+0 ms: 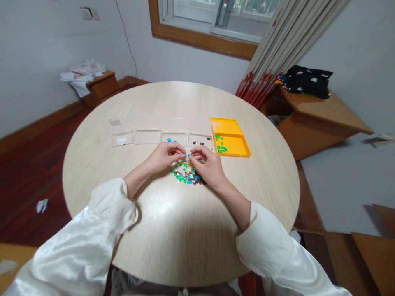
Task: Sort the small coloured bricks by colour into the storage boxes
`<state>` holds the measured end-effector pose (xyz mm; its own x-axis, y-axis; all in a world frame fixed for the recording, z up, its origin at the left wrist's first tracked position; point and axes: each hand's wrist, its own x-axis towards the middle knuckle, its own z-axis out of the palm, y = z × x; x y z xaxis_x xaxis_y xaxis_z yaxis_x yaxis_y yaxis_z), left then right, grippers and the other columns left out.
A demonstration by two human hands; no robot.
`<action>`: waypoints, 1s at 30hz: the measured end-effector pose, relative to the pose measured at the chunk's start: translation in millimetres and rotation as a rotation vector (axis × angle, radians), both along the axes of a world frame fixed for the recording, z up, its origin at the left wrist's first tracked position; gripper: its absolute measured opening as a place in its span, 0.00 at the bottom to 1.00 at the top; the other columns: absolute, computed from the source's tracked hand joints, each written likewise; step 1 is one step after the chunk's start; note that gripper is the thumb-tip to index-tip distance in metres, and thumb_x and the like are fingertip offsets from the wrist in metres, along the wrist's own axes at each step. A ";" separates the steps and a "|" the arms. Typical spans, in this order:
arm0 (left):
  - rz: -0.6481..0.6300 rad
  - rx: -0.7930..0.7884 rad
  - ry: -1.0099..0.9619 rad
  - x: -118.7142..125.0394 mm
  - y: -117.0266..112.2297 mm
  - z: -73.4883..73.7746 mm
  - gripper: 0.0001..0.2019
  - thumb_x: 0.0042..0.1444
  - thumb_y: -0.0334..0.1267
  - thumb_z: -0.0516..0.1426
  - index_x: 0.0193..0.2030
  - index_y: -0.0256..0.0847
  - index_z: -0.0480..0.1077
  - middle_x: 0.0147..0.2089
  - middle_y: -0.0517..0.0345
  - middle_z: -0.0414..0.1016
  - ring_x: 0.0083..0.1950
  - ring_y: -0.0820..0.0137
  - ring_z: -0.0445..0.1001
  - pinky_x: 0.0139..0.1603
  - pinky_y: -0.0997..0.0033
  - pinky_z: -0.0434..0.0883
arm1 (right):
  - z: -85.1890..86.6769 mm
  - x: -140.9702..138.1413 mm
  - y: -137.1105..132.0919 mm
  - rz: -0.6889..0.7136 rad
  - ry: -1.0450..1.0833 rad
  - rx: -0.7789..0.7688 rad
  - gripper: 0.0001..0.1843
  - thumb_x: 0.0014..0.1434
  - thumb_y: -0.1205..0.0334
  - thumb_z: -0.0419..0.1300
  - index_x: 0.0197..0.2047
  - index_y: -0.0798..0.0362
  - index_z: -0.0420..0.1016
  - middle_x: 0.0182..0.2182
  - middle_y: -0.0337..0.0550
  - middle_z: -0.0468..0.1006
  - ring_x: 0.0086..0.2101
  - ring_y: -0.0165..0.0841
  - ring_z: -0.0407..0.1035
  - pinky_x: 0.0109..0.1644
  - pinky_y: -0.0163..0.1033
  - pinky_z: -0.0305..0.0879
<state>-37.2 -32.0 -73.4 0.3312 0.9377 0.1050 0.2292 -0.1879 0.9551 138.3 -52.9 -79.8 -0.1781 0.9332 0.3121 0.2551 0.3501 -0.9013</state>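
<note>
My left hand [165,156] and my right hand [206,164] meet fingertip to fingertip over a round wooden table [154,230]. Both are pinched on one tiny blue piece [186,155] held between them. Just below the fingers lies a small pile of several green, blue, brown and pale pieces [187,174]; my right hand covers part of it. Behind the hands stands a row of clear plastic boxes [148,133], one with blue bits [170,140] and one with brown bits [199,143].
A yellow tray [234,144] with green pieces sits at the right end of the row. Off the table: a low wooden stand with papers [82,76] at left, a wooden bench with dark cloth [308,80] at right, and a crumpled paper [42,205] on the floor.
</note>
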 end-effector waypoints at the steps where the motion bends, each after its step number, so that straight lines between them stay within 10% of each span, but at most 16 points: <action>1: -0.005 -0.005 -0.009 0.3 -0.4 0.4 0.09 0.46 0.40 0.62 0.31 0.35 0.73 0.30 0.55 0.76 0.32 0.69 0.74 0.37 0.66 0.71 | -0.4 0.0 0.3 0.002 0.006 0.000 0.09 0.53 0.58 0.60 0.37 0.52 0.70 0.34 0.41 0.77 0.31 0.29 0.73 0.39 0.37 0.73; 30: -0.082 -0.007 0.039 -1.7 1.6 -1.0 0.09 0.46 0.40 0.62 0.30 0.36 0.77 0.28 0.55 0.76 0.29 0.72 0.70 0.32 0.70 0.67 | -0.4 -0.8 -1.9 0.047 -0.007 -0.002 0.05 0.53 0.60 0.61 0.32 0.52 0.71 0.30 0.39 0.77 0.32 0.31 0.74 0.40 0.39 0.73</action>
<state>-38.9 -30.4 -74.4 0.4104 0.9080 0.0846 0.2502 -0.2013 0.9470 137.5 -54.8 -80.1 -0.2236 0.9244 0.3091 0.2445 0.3602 -0.9003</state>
